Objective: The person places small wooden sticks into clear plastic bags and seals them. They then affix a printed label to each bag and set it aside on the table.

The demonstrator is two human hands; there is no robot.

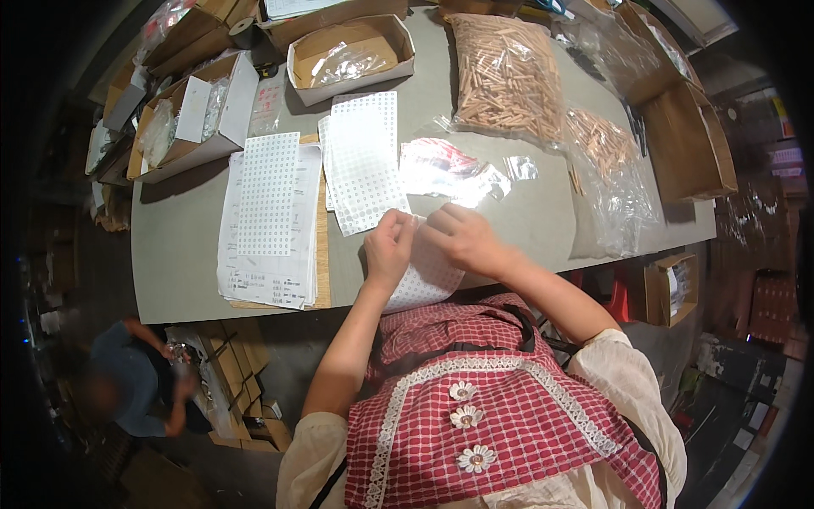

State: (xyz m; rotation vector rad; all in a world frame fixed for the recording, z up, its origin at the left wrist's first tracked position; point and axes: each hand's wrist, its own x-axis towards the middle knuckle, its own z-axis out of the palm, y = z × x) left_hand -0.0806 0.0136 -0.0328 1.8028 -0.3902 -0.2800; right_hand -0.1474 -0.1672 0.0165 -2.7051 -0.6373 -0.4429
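At the near table edge my left hand point(390, 248) is closed in a pinch on the top edge of a white label sheet point(424, 282) with rows of small printed marks. The sheet curves down over the edge toward my lap. Beside it my right hand point(465, 240) is also closed, fingers and thumb together at the sheet's upper part; whatever sits between those fingertips is too small to make out. Just beyond my hands lie more label sheets point(363, 140), overlapping. To their right is a pile of shiny transparent plastic bags point(449, 170) with red print.
At left, papers with a label sheet point(270, 195) lie on a wooden board point(323, 254). Open boxes point(403, 61) point(237, 97) stand behind. A large bag of wooden pegs point(506, 81) and a looser bag point(606, 170) lie right. Another person point(136, 373) works lower left.
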